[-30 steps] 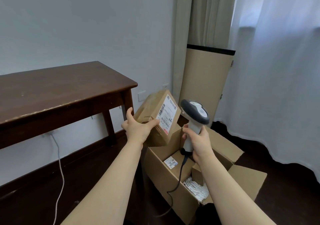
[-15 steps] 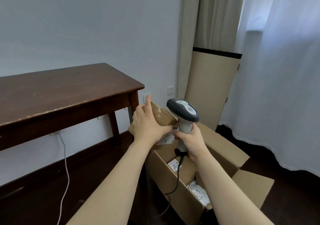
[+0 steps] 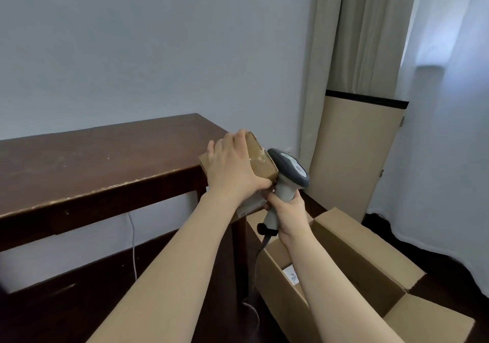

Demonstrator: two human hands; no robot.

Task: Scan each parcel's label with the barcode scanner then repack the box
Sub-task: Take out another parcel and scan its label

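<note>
One parcel (image 3: 260, 161) gripped by left hand (image 3: 232, 168), scanner (image 3: 289, 168) clutched by right hand (image 3: 289, 213); label (image 3: 250, 205) print illegible.

Room for you above the table (image 3: 92, 163) left of the parcel (image 3: 260, 164), scanner (image 3: 291, 168) crowding its right, open box (image 3: 357, 239) flaps standing up below

Left hand (image 3: 232, 168) palm down, fingers and thumb clasping parcel (image 3: 260, 163); right hand (image 3: 288, 210), at its 4 o'clock, fisted round scanner (image 3: 291, 167) handle; forearms extended.
</note>
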